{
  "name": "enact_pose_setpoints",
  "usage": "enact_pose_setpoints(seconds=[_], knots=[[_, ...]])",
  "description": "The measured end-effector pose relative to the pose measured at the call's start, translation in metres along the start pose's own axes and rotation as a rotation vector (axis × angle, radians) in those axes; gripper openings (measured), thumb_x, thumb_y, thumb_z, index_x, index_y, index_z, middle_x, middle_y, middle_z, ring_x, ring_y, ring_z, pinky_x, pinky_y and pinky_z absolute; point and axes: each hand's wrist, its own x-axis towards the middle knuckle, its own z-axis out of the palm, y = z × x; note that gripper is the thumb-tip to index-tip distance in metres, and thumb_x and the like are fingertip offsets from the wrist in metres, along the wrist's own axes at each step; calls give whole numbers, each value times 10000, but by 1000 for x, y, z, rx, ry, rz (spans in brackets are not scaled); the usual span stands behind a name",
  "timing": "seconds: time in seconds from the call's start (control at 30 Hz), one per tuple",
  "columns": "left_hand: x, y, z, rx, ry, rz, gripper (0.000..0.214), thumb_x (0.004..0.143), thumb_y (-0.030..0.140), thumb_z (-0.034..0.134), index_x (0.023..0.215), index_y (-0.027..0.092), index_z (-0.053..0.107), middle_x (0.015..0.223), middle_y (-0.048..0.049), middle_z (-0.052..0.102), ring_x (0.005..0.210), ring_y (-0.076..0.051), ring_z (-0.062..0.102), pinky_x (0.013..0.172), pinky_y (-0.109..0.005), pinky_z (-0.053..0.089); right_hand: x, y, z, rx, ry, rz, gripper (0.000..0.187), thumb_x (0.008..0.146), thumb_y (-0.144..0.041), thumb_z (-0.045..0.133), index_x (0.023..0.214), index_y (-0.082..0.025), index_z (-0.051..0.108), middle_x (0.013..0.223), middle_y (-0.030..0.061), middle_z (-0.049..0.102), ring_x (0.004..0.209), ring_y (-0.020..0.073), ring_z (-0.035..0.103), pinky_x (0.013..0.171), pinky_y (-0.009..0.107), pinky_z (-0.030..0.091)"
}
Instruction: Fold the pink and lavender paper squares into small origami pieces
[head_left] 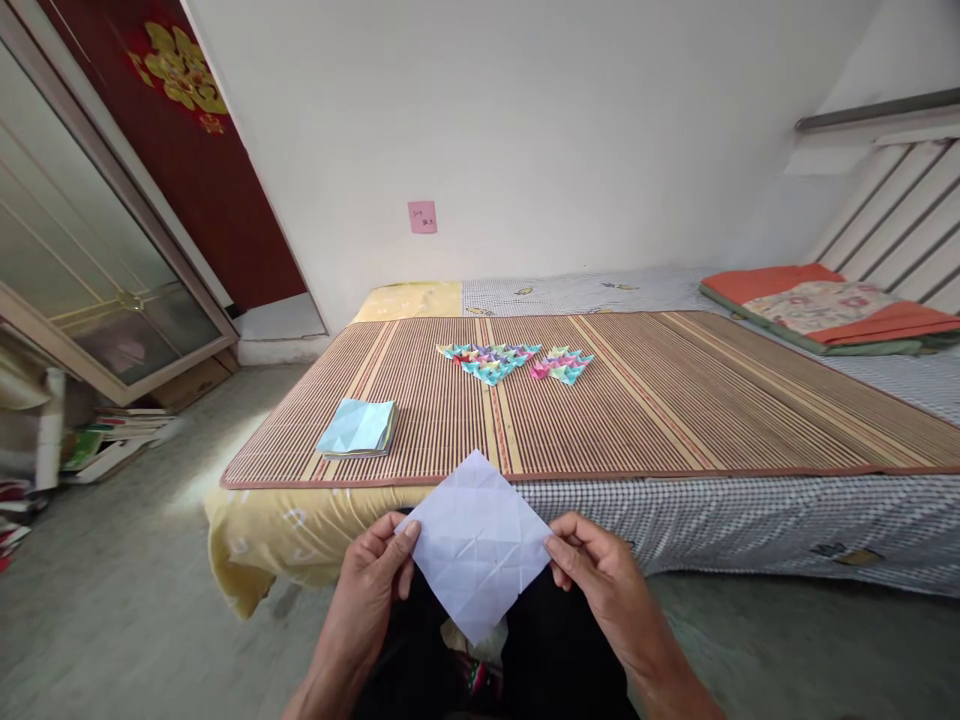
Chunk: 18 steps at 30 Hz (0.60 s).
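A creased square of pale lilac paper (478, 545) is held like a diamond over my lap, in front of the bed. My left hand (375, 580) pinches its left corner with thumb and fingers. My right hand (596, 575) pinches its right corner the same way. On the striped bamboo mat (675, 400) lies a stack of paper squares (358, 428) with a light blue sheet on top, at the near left. Farther back sit two clusters of small folded paper pieces, one mostly blue and purple (489, 360), one pink and teal (562, 366).
The bed has a yellow sheet hanging at its near left corner (262, 540) and a checked cover (750, 520). Folded orange bedding (825, 305) lies at the back right. A glass cabinet (82, 270) and piled books (112, 440) stand on the left floor.
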Motion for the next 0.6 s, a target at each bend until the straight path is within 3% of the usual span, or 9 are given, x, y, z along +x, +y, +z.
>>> enact_pose_setpoints(seconds=[0.6], knots=[[0, 2, -1, -13, 48, 43, 503, 736, 624, 845, 679, 173, 630, 440, 82, 431, 452, -70, 260, 517, -232, 191, -2, -2, 1, 4, -27, 12, 404, 916, -590, 698, 806, -203, 657, 639, -20, 538, 611, 154, 508, 615, 276, 426]])
